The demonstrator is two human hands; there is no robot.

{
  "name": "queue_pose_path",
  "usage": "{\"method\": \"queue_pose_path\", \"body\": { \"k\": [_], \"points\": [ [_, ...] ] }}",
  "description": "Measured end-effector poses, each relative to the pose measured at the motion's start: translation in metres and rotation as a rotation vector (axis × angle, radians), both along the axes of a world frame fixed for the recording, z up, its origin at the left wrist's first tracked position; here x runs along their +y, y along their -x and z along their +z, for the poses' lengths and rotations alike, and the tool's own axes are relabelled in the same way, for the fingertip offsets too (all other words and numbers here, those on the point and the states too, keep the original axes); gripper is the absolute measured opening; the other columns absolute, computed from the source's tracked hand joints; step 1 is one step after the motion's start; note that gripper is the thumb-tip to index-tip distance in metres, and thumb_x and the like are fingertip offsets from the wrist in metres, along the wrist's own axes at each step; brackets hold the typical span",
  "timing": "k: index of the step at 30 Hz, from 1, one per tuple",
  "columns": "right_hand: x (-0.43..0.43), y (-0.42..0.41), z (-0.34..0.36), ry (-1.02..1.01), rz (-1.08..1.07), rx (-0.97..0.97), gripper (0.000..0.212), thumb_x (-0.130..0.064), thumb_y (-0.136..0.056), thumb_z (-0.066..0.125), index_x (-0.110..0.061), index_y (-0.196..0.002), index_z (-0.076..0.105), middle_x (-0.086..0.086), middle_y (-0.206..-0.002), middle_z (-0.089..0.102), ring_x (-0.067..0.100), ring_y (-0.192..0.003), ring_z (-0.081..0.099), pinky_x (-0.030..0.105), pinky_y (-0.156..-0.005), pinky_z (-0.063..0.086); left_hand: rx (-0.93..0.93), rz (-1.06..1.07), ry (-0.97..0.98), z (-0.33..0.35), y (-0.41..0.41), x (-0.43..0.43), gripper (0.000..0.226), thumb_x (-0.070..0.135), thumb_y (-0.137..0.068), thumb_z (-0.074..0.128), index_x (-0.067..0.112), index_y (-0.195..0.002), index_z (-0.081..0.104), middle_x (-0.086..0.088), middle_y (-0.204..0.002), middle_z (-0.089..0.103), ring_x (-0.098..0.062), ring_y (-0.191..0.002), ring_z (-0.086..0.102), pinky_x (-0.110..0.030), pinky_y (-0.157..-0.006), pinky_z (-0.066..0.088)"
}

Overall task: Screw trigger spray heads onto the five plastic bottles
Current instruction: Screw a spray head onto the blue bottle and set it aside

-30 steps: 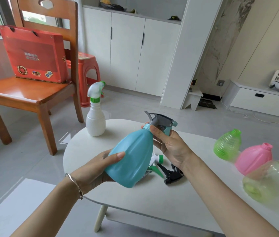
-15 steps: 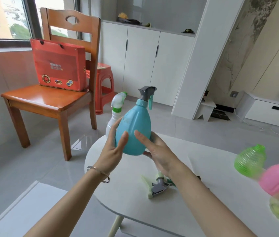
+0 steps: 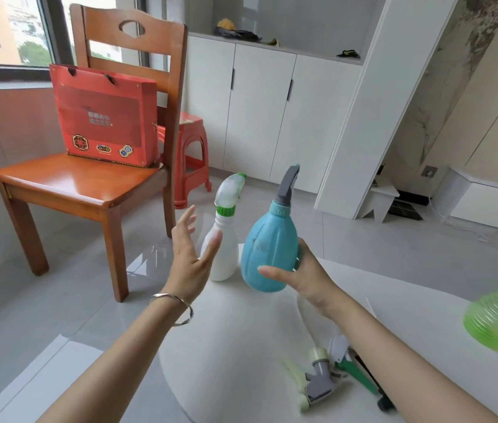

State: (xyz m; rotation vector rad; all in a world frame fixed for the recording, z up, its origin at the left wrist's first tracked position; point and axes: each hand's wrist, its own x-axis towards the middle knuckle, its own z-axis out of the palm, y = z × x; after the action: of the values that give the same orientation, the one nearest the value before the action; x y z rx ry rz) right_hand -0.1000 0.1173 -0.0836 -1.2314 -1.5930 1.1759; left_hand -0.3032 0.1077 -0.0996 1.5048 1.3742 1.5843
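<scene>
Beside the headed white plastic bottle (image 3: pixel 222 251), the right hand (image 3: pixel 305 277) grips the headed blue plastic bottle (image 3: pixel 269 255); left hand (image 3: pixel 191 254) spread, empty. Loose trigger heads (image 3: pixel 317 383) remain unfitted.

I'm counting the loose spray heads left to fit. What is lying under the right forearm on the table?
Under the right forearm lie loose spray heads on the white table: a grey one and a green-and-white one show. The arm covers part of the pile, so the exact count cannot be told.

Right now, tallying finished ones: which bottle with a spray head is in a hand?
The blue bottle, gripped by the right hand; the white bottle stands free on the table.
</scene>
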Motion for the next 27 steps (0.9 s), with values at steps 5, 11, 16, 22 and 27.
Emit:
{"method": "queue_pose_path", "body": {
  "k": [5, 11, 16, 22, 27],
  "points": [
    [0.028, -0.006, -0.038, 0.056, -0.028, -0.091, 0.078, -0.025, -0.062, 0.088, -0.025, -0.126, 0.042, -0.006, -0.122, 0.055, 0.009, -0.113, 0.055, 0.024, -0.085, 0.052, 0.113, -0.052, 0.217, -0.042, 0.007, 0.027, 0.086, 0.033, -0.085, 0.067, 0.017, -0.149, 0.013, -0.009, -0.155, 0.02, -0.022, -0.144, 0.021, -0.044, -0.118, 0.021],
    [0.052, -0.011, -0.057, 0.11, 0.06, -0.154, 0.082, -0.017, -0.062, 0.087, -0.026, -0.128, 0.039, -0.011, -0.125, 0.054, 0.0, -0.113, 0.052, 0.01, -0.076, 0.048, 0.13, -0.089, 0.241, -0.059, 0.007, 0.044, 0.083, 0.032, -0.084, 0.068, 0.014, -0.148, 0.019, -0.007, -0.151, 0.024, -0.022, -0.139, 0.028, -0.043, -0.116, 0.026],
    [0.064, -0.015, -0.054, 0.139, 0.173, -0.221, 0.084, -0.014, -0.067, 0.084, -0.025, -0.136, 0.036, -0.006, -0.135, 0.051, 0.006, -0.125, 0.048, 0.015, -0.094, 0.044, 0.105, -0.078, 0.234, -0.061, 0.006, 0.051, 0.065, 0.028, -0.086, 0.066, 0.012, -0.14, 0.033, -0.008, -0.136, 0.038, -0.023, -0.128, 0.039, -0.046, -0.11, 0.035],
    [0.065, -0.02, -0.052, 0.168, 0.231, -0.235, 0.086, -0.015, -0.07, 0.082, -0.03, -0.139, 0.032, -0.011, -0.139, 0.046, 0.003, -0.127, 0.044, 0.006, -0.083, 0.044, 0.086, -0.078, 0.239, -0.064, 0.006, 0.053, 0.061, 0.029, -0.087, 0.065, 0.017, -0.138, 0.034, -0.001, -0.129, 0.038, -0.019, -0.122, 0.042, -0.045, -0.108, 0.037],
    [0.063, -0.019, -0.054, 0.164, 0.23, -0.229, 0.089, -0.017, -0.07, 0.083, -0.031, -0.14, 0.029, -0.01, -0.142, 0.042, 0.003, -0.129, 0.042, 0.004, -0.081, 0.043, 0.085, -0.088, 0.266, -0.062, 0.007, 0.05, 0.065, 0.032, -0.087, 0.064, 0.018, -0.141, 0.03, -0.004, -0.139, 0.038, -0.023, -0.128, 0.04, -0.049, -0.108, 0.037]
  ]
}}
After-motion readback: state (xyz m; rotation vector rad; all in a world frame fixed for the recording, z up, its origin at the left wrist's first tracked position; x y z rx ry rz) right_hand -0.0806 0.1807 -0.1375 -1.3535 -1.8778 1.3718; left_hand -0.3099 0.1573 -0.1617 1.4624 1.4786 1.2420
